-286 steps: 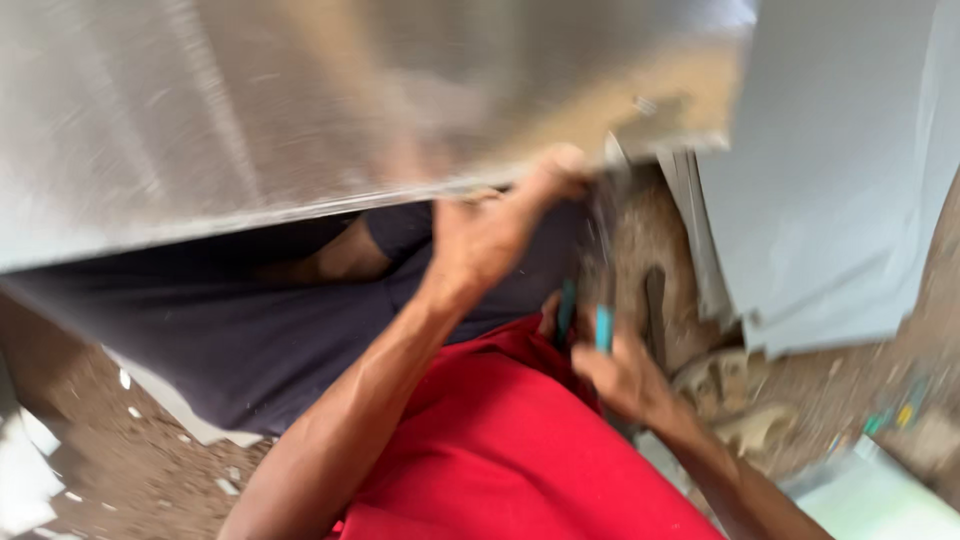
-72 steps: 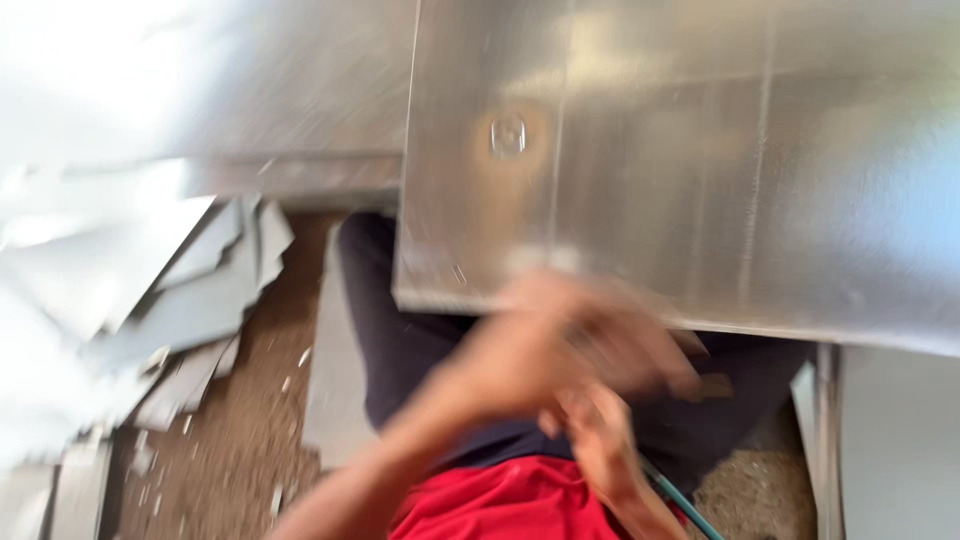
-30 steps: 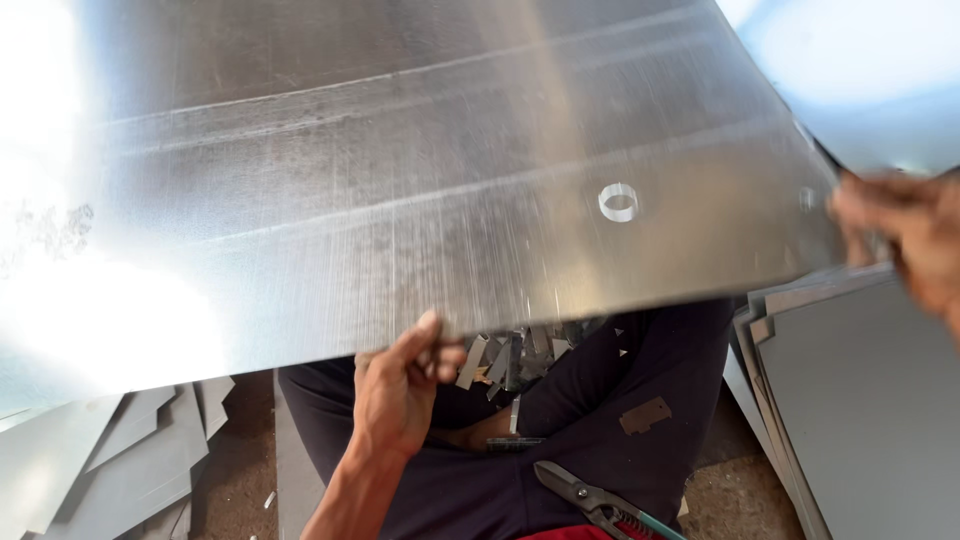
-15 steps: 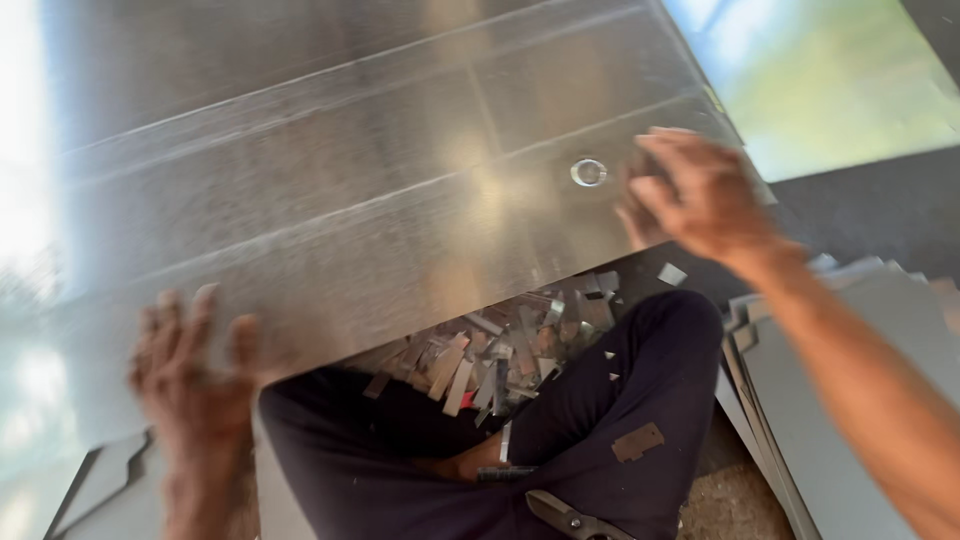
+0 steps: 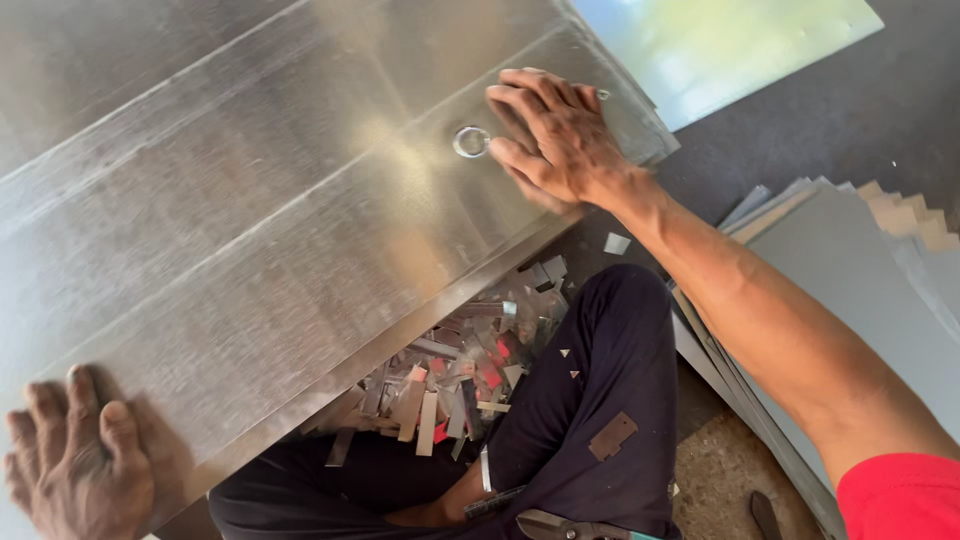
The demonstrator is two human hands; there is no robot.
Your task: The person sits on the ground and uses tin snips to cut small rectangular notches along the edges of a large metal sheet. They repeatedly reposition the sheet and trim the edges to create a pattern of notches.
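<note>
— Bare dirt floor (image 5: pixel 730 470) down there, with a heap of small silver and red metal offcuts (image 5: pixel 460 385) lying between the knees of the dark trousers (image 5: pixel 600 400). What carries everything?

— Nothing like a bench. The large shiny galvanised metal sheet (image 5: pixel 250 250) rests across the person's lap and fills most of the view, its near long edge running from lower left up to the right.

— And the hands?

— The right hand (image 5: pixel 555 135) lies flat on the sheet's far right corner, fingers (image 5: pixel 520 100) held together and slightly curved, pressing down just beside a small round punched hole (image 5: pixel 471 141). The left hand (image 5: pixel 75 470) sits at the sheet's near left corner, fingers bent and slightly apart, resting on the surface; whether the thumb hooks under the edge I cannot tell.

— So which step would you call it?

— Positioning, I'd judge: both palms on opposite corners, steadying or sliding the sheet into place. Nothing is being cut.

— What does a further move call for?

— Even pressure from both hands so the wide sheet doesn't flex or swing, and care along that sharp near edge. The metal snips (image 5: pixel 565 525) lie by the trousers at the bottom, untouched, so one hand would have to let go to take them.

— Anything else around?

— A stack of flat grey metal sheets (image 5: pixel 860 290) on the floor to the right, and another pale reflective sheet (image 5: pixel 720 40) beyond the far right corner.
</note>
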